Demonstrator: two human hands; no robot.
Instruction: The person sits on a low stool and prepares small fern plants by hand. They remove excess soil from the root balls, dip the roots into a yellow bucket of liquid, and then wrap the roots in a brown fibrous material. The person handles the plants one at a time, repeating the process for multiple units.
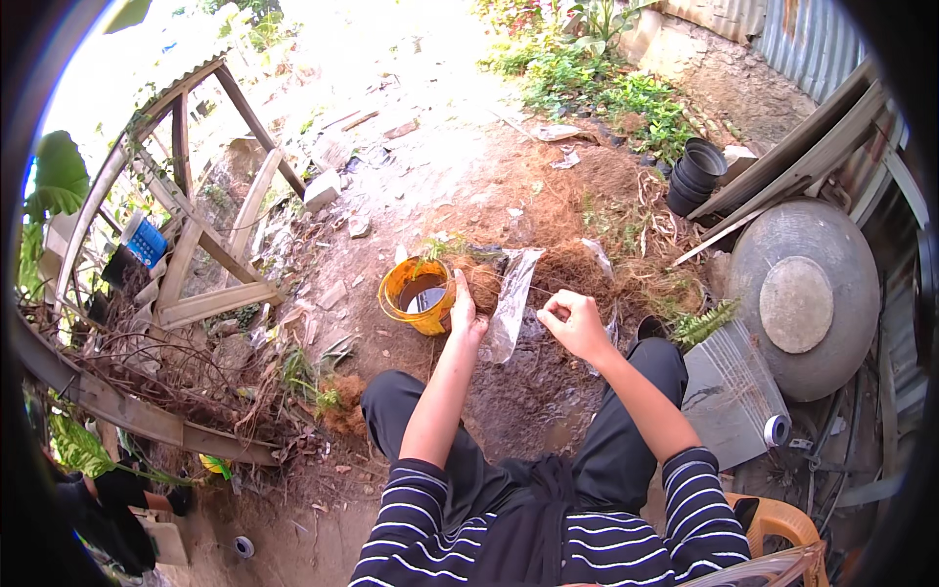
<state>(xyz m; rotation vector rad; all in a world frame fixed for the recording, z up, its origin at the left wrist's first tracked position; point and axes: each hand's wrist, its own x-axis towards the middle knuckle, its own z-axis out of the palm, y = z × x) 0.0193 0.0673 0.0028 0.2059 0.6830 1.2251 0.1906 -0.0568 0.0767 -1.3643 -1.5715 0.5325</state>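
Note:
My left hand (466,312) holds a ball of brown coconut fibre (481,283) with a small green plant (442,247) at its far side. Right beside the ball, a strip of clear plastic film (513,304) hangs down between my hands. From the ball a thin string (539,290) seems to run to my right hand (576,324), whose fingers are pinched together on it. A yellow bucket (392,311) of murky water stands just left of my left hand. Loose coconut fibre (572,270) is heaped beyond my hands.
A grey board (722,400) with cut strings and a tape roll (776,431) lies at right, beside a large grey basin-like object (843,293). Black pots (695,176) are stacked beyond. A broken wooden frame (220,304) stands left. Another person (110,506) is at lower left.

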